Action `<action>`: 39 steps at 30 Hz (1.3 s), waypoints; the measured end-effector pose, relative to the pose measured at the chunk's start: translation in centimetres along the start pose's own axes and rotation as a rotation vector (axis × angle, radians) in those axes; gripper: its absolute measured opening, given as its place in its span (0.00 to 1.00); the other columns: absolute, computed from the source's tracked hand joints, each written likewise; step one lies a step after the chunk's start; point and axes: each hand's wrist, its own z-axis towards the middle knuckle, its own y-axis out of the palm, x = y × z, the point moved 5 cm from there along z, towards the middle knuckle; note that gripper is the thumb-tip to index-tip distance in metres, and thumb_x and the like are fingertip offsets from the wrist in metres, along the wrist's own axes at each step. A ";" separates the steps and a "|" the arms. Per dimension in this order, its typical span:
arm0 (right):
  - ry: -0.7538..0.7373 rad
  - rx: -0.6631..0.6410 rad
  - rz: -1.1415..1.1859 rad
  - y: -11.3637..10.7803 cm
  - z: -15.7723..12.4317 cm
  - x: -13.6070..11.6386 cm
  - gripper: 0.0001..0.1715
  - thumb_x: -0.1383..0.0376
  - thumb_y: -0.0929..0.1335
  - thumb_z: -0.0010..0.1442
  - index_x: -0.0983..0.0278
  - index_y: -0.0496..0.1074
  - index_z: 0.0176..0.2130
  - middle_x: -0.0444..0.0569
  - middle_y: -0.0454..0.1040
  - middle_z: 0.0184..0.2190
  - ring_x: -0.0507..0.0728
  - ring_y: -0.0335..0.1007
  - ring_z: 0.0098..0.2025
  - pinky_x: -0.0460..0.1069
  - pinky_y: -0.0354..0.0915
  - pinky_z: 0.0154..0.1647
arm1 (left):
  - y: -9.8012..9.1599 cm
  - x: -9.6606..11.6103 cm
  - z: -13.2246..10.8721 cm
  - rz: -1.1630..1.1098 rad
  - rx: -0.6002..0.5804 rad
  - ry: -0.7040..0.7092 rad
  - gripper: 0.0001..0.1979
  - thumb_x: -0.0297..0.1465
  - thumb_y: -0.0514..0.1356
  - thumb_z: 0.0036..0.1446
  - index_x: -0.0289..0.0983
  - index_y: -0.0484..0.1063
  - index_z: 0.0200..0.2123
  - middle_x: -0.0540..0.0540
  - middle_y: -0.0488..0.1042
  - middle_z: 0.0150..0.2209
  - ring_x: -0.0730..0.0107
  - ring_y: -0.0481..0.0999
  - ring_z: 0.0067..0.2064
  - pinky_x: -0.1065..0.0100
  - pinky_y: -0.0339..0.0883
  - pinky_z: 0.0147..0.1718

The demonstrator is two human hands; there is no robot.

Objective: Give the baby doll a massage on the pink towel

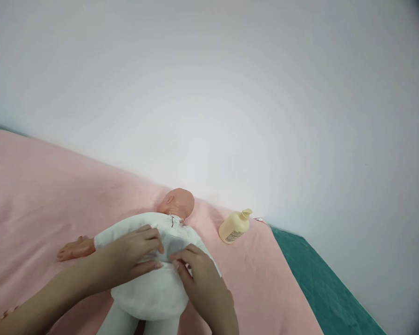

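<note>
A baby doll in a white bodysuit lies on a pink blanket, its bald head pointing away from me. My left hand rests on the doll's torso, fingers curled and pinching the white fabric. My right hand lies on the torso beside it, its fingertips also pinching the cloth at the middle. The two hands' fingertips almost meet. The doll's bare arm sticks out to the left; its white legs run off the bottom edge.
A cream pump bottle lies on its side on the blanket, right of the doll's head. A teal sheet shows beyond the blanket's right edge. A plain white wall fills the upper part.
</note>
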 end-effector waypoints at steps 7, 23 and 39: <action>-0.050 0.177 0.104 0.8 2.3 2.0 0.17 0.67 0.63 0.70 0.67 0.75 0.54 0.54 0.73 0.53 0.62 0.64 0.59 0.56 0.60 0.62 | 2.1 -2.4 0.6 -0.041 0.124 -0.013 0.18 0.41 0.58 0.68 0.39 0.72 0.55 0.42 0.76 0.54 0.54 0.71 0.57 0.55 0.66 0.57; -0.111 0.262 0.167 2.3 3.3 2.9 0.18 0.61 0.62 0.72 0.63 0.73 0.54 0.55 0.71 0.55 0.63 0.63 0.58 0.59 0.59 0.60 | 3.3 -3.4 0.7 0.008 0.158 -0.030 0.21 0.44 0.55 0.70 0.38 0.70 0.57 0.39 0.74 0.57 0.54 0.69 0.61 0.52 0.63 0.61; -0.132 0.358 0.065 2.6 3.7 2.7 0.18 0.63 0.61 0.72 0.63 0.75 0.54 0.54 0.73 0.57 0.61 0.64 0.61 0.57 0.58 0.63 | 4.0 -4.5 0.8 0.012 0.144 -0.047 0.19 0.40 0.55 0.69 0.38 0.71 0.56 0.39 0.75 0.56 0.53 0.71 0.60 0.51 0.65 0.61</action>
